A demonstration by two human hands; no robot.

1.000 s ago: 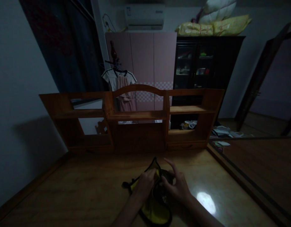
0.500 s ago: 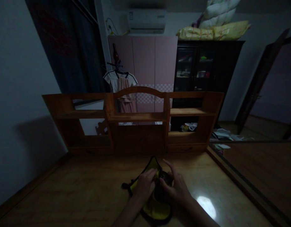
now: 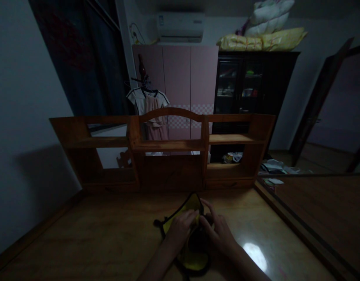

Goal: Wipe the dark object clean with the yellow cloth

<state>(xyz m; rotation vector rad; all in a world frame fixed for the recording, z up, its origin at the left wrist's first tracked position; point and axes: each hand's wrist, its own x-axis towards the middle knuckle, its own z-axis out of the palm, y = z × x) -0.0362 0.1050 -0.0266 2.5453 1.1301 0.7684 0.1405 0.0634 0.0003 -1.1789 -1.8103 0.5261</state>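
A yellow cloth piece with black edging [image 3: 194,202], perhaps an open pouch, lies on the wooden bed board in front of me. My left hand [image 3: 182,226] rests over its middle, the fingers bent and pinching a yellow fold. From the right, my right hand [image 3: 217,229] curls its thumb and fingers round the cloth's dark side, close to the left fingertips. A dark part [image 3: 197,240] shows between the hands; dim light hides its detail. At the left corner a short black tab [image 3: 158,223] sticks out.
A wooden headboard with shelves [image 3: 168,146] stands across the far end of the wooden surface [image 3: 94,230]. A raised wooden rail [image 3: 288,218] runs along the right. Beyond are a pink wardrobe [image 3: 176,78], a dark cabinet [image 3: 273,86] and hanging clothes [image 3: 150,103].
My right index finger, stretched up before, has bent down and in towards the left hand. The cloth's upper tip has shifted slightly right, and the left hand has moved slightly right with it.
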